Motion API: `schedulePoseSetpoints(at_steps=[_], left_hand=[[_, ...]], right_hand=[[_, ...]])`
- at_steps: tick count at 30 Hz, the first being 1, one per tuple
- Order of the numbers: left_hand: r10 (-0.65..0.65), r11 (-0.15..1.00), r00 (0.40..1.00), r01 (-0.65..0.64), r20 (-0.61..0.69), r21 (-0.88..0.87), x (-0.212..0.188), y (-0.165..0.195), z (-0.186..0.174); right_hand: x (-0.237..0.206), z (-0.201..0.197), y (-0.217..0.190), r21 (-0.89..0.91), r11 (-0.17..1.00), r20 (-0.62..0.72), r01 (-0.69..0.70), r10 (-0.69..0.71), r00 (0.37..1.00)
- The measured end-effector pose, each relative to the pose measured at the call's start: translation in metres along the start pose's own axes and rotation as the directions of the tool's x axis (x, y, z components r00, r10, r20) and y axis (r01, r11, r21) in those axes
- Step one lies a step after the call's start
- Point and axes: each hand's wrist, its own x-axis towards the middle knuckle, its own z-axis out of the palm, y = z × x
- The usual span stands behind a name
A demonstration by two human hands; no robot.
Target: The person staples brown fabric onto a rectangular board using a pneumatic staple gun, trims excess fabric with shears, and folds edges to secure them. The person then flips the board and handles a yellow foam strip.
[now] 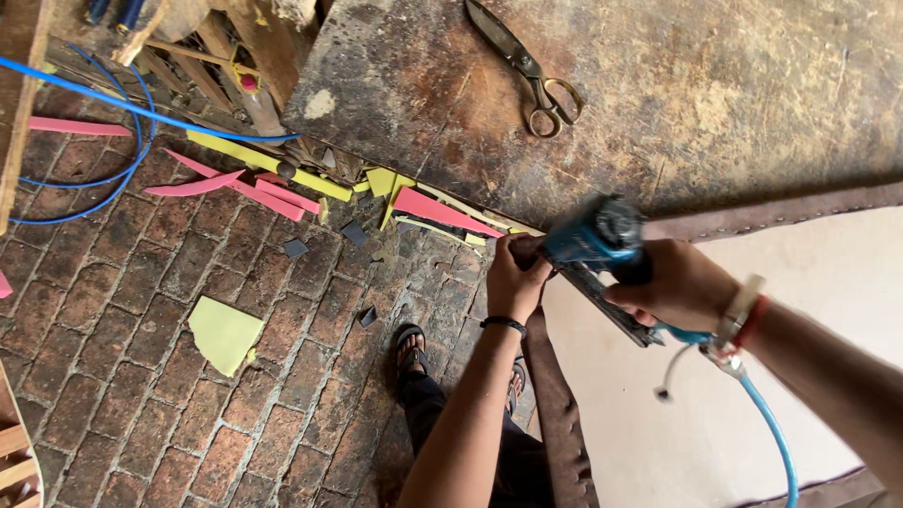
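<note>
The nose of the blue staple gun [597,240] is hidden where it meets the corner of the panel [752,376], just right of centre, so the exact contact cannot be seen. The right hand [673,287] is wrapped tight around the gun's grip; its forearm runs off the lower right edge. The left hand [515,277] pinches the brown fabric edging [555,404] at that same corner, fingers closed on it, fingertips tucked out of sight. A blue air hose [771,433] leaves the gun and is cut off at the bottom edge. Scissors [527,66] lie on the worn workbench [677,103] at the top. At the upper left, a wooden crate [212,56] holds objects too jumbled to name. Pink and yellow scraps [282,183] litter the brick floor [122,310].
</note>
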Motion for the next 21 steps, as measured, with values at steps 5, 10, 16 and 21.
schedulePoseSetpoints(at_steps=[5,10,16,21], left_hand=[[0.058,0.998,0.998,-0.058,0.008,-0.001,0.004,-0.003,-0.002],[0.061,0.998,0.998,-0.061,0.033,-0.019,0.006,-0.006,-0.002],[0.069,0.997,0.994,-0.07,0.091,0.018,0.007,-0.003,-0.009],[0.049,0.996,0.989,-0.059,0.137,0.066,0.007,0.001,-0.013]], right_hand=[[0.009,0.01,-0.04,-0.039,0.997,0.001,0.066,-0.066,0.998],[0.012,0.009,-0.041,-0.127,0.992,-0.02,0.02,-0.023,1.0],[0.01,0.008,-0.04,-0.224,0.975,0.015,0.004,0.0,1.0],[0.011,0.01,-0.013,-0.309,0.951,-0.003,-0.032,0.033,0.999]])
